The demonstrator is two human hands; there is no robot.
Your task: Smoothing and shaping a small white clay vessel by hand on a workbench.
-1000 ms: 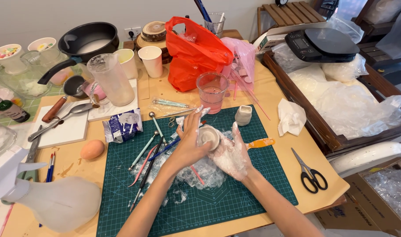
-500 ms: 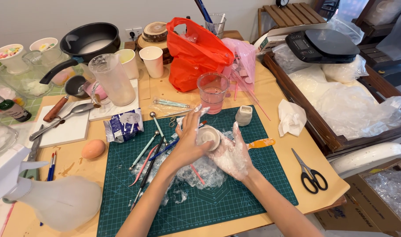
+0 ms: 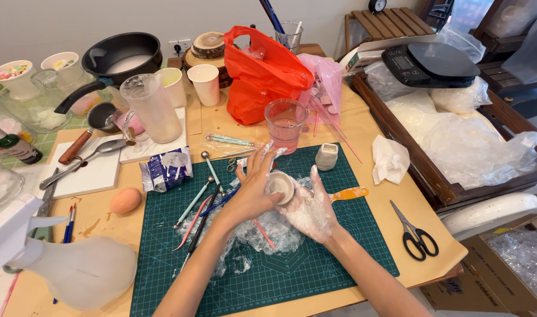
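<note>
Both hands cup the small white bowl (image 3: 279, 185) above the green cutting mat (image 3: 339, 258): left hand (image 3: 252, 191) and plaster-caked right hand (image 3: 309, 208) share the grip; best keep it level and the pressure even.

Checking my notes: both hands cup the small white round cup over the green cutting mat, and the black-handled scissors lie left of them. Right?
Not quite. In the head view the black-handled scissors lie right of the hands, on the tan table. Left hand and right hand do cup the small white round cup over the green cutting mat.

Green gridded mat (image 3: 315, 282), red bag (image 3: 262, 76), white cup (image 3: 279, 186)
</note>
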